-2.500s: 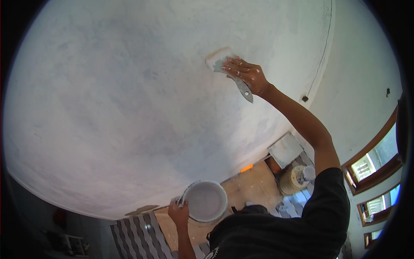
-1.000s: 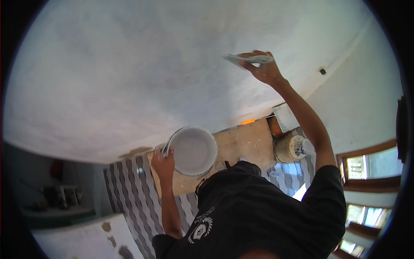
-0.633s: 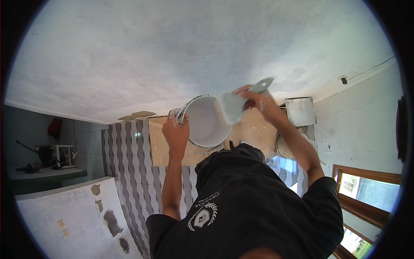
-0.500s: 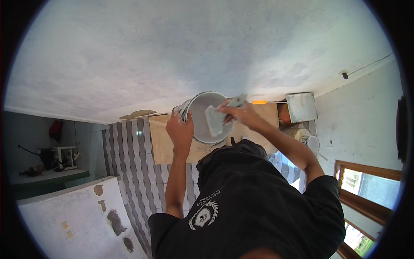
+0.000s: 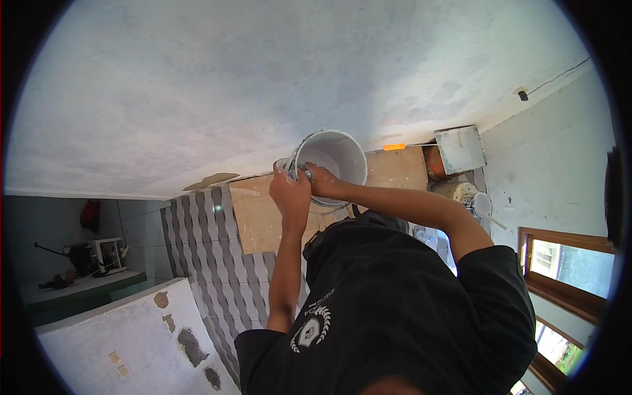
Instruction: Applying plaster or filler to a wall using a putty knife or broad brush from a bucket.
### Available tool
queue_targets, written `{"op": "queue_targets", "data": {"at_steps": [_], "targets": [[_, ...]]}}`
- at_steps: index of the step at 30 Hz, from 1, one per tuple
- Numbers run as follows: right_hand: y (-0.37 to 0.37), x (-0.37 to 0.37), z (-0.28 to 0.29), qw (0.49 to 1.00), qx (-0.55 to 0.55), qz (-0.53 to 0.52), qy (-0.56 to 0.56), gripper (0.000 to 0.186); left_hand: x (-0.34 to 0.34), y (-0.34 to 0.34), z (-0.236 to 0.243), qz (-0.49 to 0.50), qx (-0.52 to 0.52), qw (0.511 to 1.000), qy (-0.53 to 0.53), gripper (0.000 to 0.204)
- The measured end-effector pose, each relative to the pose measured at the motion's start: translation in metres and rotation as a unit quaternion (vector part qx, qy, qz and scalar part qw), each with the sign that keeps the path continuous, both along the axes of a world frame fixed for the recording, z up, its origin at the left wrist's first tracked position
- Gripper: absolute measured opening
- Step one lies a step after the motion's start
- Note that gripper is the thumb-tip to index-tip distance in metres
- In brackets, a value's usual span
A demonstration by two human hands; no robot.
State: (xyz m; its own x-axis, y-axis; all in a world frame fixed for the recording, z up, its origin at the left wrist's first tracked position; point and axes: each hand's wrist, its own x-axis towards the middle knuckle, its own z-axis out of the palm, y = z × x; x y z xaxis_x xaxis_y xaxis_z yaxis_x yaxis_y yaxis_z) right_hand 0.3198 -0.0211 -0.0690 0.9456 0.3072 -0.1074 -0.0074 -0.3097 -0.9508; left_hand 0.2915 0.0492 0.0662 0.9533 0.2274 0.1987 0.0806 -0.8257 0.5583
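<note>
A deep white bucket (image 5: 350, 158), its rim crusted with pale paste, tilts beside the whitish wall in front of me. My left hand (image 5: 289, 189) is closed at its left rim, with white smears on the fingers. A greyish piece shows above that hand, too small to name. Reaching across the bucket's mouth, my right hand (image 5: 324, 180) is closed around a putty knife (image 5: 307, 173), close to my left fingers. Only a bit of the knife's handle shows; its blade is hidden.
Brown board (image 5: 257, 220) covers part of the patterned tile floor (image 5: 217, 243). An orange-handled tool (image 5: 394, 147) lies by the wall's foot. Farther right stand a square pale panel (image 5: 461, 150) and a small paint-smeared bucket (image 5: 482, 204). A low wall (image 5: 131, 336) is at left.
My right hand has moved left with the putty knife, from the bucket's right side to its left rim beside my left hand. The bucket has shifted slightly right and up in view.
</note>
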Motion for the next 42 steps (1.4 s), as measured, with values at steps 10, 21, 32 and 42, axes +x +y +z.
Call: {"op": "queue_targets", "data": {"at_steps": [10, 21, 32, 42], "targets": [[-0.029, 0.019, 0.003, 0.89, 0.267, -0.024, 0.37, 0.019, 0.006, 0.009, -0.029, 0.036, -0.024, 0.999, 0.011, 0.026], [-0.172, -0.014, 0.124, 0.862, 0.432, -0.047, 0.262, 0.02, 0.005, 0.015, -0.019, 0.022, -0.062, 0.997, -0.031, 0.028], [-0.191, -0.056, 0.157, 0.867, 0.457, -0.154, 0.125, 0.017, 0.003, 0.021, 0.007, -0.049, -0.087, 0.992, -0.074, 0.028], [-0.199, -0.097, 0.199, 0.847, 0.495, -0.19, 0.049, 0.014, -0.005, 0.02, 0.054, -0.103, -0.045, 0.991, -0.076, 0.026]]}}
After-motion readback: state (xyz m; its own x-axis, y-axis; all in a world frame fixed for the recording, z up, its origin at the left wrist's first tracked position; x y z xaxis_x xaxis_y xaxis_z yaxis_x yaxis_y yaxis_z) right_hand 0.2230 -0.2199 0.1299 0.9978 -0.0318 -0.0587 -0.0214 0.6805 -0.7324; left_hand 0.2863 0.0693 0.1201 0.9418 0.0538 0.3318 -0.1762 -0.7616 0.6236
